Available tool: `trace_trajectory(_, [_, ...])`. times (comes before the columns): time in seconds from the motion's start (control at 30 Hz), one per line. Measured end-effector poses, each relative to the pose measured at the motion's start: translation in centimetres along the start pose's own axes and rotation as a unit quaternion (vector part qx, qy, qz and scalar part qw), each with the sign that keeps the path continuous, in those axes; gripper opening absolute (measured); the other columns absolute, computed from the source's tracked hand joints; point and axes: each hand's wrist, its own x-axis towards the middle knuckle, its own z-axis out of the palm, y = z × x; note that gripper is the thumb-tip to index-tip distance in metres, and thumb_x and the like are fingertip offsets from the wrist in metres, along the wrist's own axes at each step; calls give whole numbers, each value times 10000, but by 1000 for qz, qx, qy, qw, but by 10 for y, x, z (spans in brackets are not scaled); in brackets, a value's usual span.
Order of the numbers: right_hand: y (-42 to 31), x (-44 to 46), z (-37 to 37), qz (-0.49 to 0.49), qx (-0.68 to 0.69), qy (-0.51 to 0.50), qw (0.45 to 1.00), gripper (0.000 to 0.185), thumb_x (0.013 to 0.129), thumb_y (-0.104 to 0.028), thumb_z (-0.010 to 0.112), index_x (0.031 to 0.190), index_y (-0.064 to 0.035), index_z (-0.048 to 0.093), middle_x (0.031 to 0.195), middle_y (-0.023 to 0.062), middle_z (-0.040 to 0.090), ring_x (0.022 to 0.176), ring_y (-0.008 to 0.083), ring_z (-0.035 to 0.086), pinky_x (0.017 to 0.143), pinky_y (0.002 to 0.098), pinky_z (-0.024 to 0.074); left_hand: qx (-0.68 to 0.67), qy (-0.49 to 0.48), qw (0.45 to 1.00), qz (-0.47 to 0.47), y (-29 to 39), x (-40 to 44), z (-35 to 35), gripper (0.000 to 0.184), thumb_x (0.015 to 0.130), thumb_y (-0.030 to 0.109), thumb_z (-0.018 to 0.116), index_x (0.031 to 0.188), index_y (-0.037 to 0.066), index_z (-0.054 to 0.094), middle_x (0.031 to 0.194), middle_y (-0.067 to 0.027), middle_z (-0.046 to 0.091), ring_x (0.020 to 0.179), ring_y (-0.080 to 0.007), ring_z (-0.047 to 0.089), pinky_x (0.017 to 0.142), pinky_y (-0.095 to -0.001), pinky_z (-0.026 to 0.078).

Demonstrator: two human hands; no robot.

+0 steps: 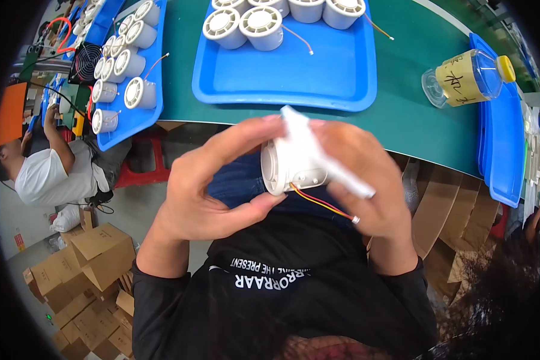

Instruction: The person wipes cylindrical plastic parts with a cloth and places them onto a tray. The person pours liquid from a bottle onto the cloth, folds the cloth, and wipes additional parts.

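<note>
Between both hands, over my lap, is a white cylindrical fan unit (274, 166) lying on its side. Its round end faces left, and thin red, yellow and dark wires with a small white plug trail down to the right. My left hand (207, 180) grips the rim with thumb below and fingers above. My right hand (366, 171) is closed around the other end, holding a thin white sheet (327, 159), cloth or paper, against the unit. That sheet is blurred and covers much of the casing; some right fingertips are hidden behind it.
A blue tray (282, 96) with several similar units stands ahead on the green table (402, 78); another blue tray (117, 137) is at left. A yellow-capped bottle (462, 78) and stacked blue trays (504, 156) are at right. Cardboard boxes (99, 255) and a person (60, 171) are at left.
</note>
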Motion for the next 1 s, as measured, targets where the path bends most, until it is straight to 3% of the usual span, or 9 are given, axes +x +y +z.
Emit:
trace_trajectory(0.1, [10, -18, -7, 230, 160, 126, 952, 398, 1083, -273, 500, 1303, 32, 630, 1189, 158, 702, 1081, 206, 665, 968, 331, 495, 117, -53, 991, 19, 7, 29, -12, 709, 733, -15, 797, 1389, -82, 538, 1355, -220, 639, 1256, -293, 631, 1061, -390, 488])
trace_trajectory(0.33, [11, -35, -22, 240, 315, 216, 893, 440, 1067, -318, 522, 1232, 72, 642, 1157, 125, 680, 1048, 177, 626, 943, 300, 464, 279, -33, 956, 87, -36, 128, -5, 487, 870, 99, 743, 1340, 42, 629, 1276, -138, 692, 1201, -264, 651, 1044, -354, 473])
trace_trajectory(0.4, [14, -33, -23, 211, 262, 231, 913, 443, 1056, -330, 541, 1224, 65, 652, 1169, 107, 648, 1045, 162, 595, 948, 287, 434, 325, -23, 943, 68, -20, 143, 0, 475, 880, 152, 724, 1293, -44, 595, 1264, -253, 634, 1200, -392, 606, 1051, -418, 470])
trace_trajectory(0.5, [4, -24, -23, 259, 294, 279, 877, 425, 1060, -309, 536, 1243, 61, 638, 1175, 108, 649, 1001, 153, 608, 901, 271, 453, 235, 12, 969, 76, -24, 127, 8, 496, 914, 206, 720, 1362, 27, 605, 1311, -140, 668, 1228, -260, 622, 1060, -380, 453])
trace_trajectory(0.6, [0, -19, -23, 272, 400, 275, 831, 421, 1058, -278, 546, 1312, 56, 575, 1183, 120, 662, 992, 140, 638, 854, 268, 494, -134, -7, 990, -49, -17, 81, 32, 597, 940, 269, 738, 1436, 14, 522, 1402, -173, 598, 1283, -266, 582, 1058, -398, 454])
trace_trajectory(0.67, [-3, -11, -11, 252, 436, 268, 821, 414, 1048, -228, 567, 1351, 52, 527, 1187, 127, 666, 999, 135, 651, 839, 271, 516, -357, -40, 923, -138, -22, 52, 51, 718, 978, 316, 694, 1526, -25, 378, 1494, -200, 490, 1381, -273, 475, 1125, -432, 383])
trace_trajectory(0.7, [-5, -7, -4, 243, 456, 260, 816, 420, 1044, -204, 577, 1370, 50, 503, 1190, 130, 669, 1003, 132, 657, 831, 272, 526, -399, -45, 900, -171, -13, 45, 60, 873, 991, 512, 581, 1572, -52, 255, 1512, -224, 457, 1366, -304, 488, 1134, -433, 370])
trace_trajectory(0.8, [-7, -1, 10, 229, 388, 155, 879, 407, 1025, -113, 601, 1379, 48, 481, 1194, 125, 666, 1047, 138, 650, 868, 285, 529, -532, -29, 807, -256, -19, 23, 67, 743, 1057, 476, 425, 1590, -11, 251, 1524, -154, 461, 1378, -277, 478, 1148, -424, 351])
trace_trajectory(1.0, [-27, 4, 25, 192, 245, 92, 946, 385, 989, -49, 636, 1351, 26, 528, 1254, 125, 645, 1148, 181, 621, 970, 321, 490, -625, 8, 729, -277, -14, 21, 59, 580, 1105, 352, 385, 1580, 26, 311, 1449, -91, 509, 1321, -206, 508, 1112, -385, 392])
